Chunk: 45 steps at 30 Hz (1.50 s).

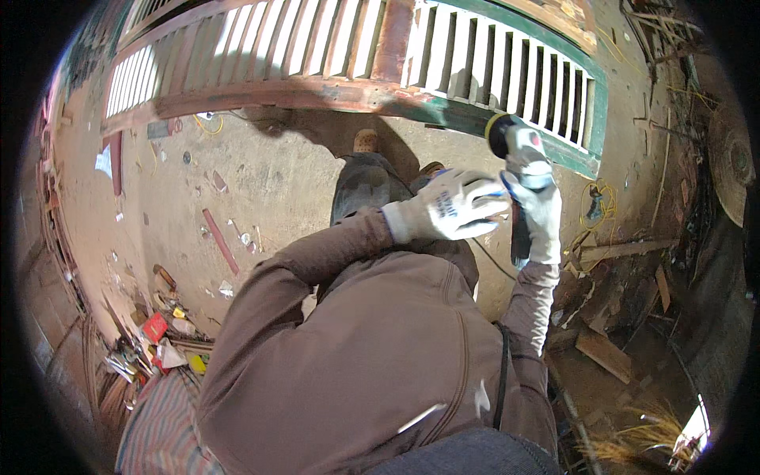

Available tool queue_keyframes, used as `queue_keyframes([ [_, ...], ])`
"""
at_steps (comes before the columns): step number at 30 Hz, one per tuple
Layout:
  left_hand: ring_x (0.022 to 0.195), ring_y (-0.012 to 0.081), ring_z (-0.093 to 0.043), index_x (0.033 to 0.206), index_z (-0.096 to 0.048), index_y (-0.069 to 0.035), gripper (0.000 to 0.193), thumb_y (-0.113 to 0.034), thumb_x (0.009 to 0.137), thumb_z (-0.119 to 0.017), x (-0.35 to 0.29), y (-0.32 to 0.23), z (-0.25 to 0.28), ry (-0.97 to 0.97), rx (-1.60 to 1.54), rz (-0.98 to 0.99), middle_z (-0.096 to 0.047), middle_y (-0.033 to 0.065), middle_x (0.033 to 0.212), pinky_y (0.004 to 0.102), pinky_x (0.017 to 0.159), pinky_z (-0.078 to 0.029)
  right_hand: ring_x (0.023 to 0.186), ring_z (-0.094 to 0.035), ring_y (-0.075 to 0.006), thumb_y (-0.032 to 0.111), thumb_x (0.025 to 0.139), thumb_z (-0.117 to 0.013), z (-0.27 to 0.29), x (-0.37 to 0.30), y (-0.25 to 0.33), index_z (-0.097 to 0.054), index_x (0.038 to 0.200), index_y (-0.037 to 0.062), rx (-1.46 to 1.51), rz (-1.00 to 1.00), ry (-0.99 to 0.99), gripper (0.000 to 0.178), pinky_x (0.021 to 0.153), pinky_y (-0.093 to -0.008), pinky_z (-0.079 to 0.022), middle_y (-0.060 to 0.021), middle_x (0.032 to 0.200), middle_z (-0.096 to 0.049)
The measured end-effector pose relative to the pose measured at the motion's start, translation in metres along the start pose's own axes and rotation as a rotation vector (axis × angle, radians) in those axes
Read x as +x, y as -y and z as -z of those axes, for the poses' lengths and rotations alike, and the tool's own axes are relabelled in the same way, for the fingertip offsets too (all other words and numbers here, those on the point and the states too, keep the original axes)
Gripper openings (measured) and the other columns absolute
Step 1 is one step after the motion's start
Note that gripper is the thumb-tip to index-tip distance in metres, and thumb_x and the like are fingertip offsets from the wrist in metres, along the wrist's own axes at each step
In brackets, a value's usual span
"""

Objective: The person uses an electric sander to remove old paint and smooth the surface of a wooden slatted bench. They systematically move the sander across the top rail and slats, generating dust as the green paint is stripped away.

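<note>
In a white glove, my right hand (542,210) is closed around an angle grinder (526,146). Its round dark disc (499,134) with a yellowish rim is at the near green rail of a slatted wooden panel (380,47); whether it touches the rail I cannot tell. My left hand (455,207), gloved too, reaches across beside the grinder's body with its fingers stretched out. Those fingertips are close to the right hand's thumb, and any contact is unclear. The panel's right part is green; the rest of its frame is bare reddish-brown wood, between pale slats.
A dark cord (495,260) hangs below the grinder. Yellow cable (598,206) lies coiled on the floor at the right, near loose boards (603,352). Scraps and a red strip (220,241) lie at the left, with a litter pile (158,340) closer in.
</note>
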<state>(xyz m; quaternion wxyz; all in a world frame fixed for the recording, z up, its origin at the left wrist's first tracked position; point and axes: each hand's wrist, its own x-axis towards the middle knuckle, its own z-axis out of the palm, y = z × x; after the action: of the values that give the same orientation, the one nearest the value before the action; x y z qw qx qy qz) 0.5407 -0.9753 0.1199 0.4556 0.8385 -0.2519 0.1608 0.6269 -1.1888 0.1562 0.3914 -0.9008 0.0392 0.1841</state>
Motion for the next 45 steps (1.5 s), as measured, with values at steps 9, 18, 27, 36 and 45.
queue_keyframes([
  [9, 0.127, 0.0273, -0.063, 0.131, -0.072, -0.02, 0.045, -0.041, 0.092, -0.072, 0.022, 0.077, 0.067, 0.041, 0.381, -0.012, -0.069, 0.0043, 0.131, 0.0532, 0.119, -0.042, 0.096, -0.075, -0.0411, 0.034, 0.087, -0.078, -0.109, 0.039, 0.014, -0.065, 0.124, 0.0069, -0.265, 0.5, 0.106, 0.048, 0.083, -0.0489, -0.061, -0.0212, 0.101, -0.076],
  [18, 0.105, 0.0266, -0.072, 0.11, -0.079, -0.015, 0.021, -0.029, 0.097, -0.069, 0.056, 0.11, 0.044, 0.101, 0.073, 0.016, -0.078, 0.0047, 0.108, 0.0441, 0.099, -0.054, 0.086, -0.077, -0.0324, 0.049, 0.089, -0.076, -0.105, 0.037, 0.045, -0.078, 0.102, 0.0132, -0.402, 0.55, 0.204, 0.038, 0.076, -0.0426, -0.063, -0.0134, 0.093, -0.078],
  [27, 0.1, 0.0261, -0.073, 0.1, -0.082, -0.017, 0.023, -0.035, 0.093, -0.068, 0.169, 0.074, -0.128, 0.153, -0.121, -0.117, -0.079, 0.0033, 0.104, 0.0443, 0.091, -0.058, 0.101, -0.077, -0.0263, 0.044, 0.084, -0.088, 0.048, 0.054, -0.046, -0.073, 0.123, 0.0041, -0.182, 0.024, 0.09, 0.058, 0.086, -0.0366, -0.061, -0.0178, 0.109, -0.078],
  [36, 0.096, 0.0267, -0.073, 0.094, -0.081, -0.02, 0.02, -0.036, 0.093, -0.068, 0.257, 0.033, -0.268, 0.273, -0.175, -0.138, -0.078, 0.0015, 0.097, 0.0441, 0.089, -0.057, 0.085, -0.069, -0.0153, 0.027, 0.083, -0.093, 0.164, 0.093, -0.22, -0.068, 0.123, 0.0045, 0.025, -0.092, -0.036, 0.051, 0.073, -0.0328, -0.058, -0.0078, 0.103, -0.073],
  [45, 0.099, 0.0252, -0.074, 0.095, -0.08, -0.02, 0.026, -0.04, 0.096, -0.063, 0.265, 0.038, -0.264, 0.341, -0.093, -0.029, -0.079, 0.0004, 0.1, 0.0445, 0.088, -0.058, 0.085, -0.07, -0.0169, 0.03, 0.083, -0.092, 0.178, 0.116, -0.203, -0.071, 0.12, 0.0023, -0.005, -0.279, 0.11, 0.051, 0.073, -0.0346, -0.058, -0.0075, 0.103, -0.075],
])
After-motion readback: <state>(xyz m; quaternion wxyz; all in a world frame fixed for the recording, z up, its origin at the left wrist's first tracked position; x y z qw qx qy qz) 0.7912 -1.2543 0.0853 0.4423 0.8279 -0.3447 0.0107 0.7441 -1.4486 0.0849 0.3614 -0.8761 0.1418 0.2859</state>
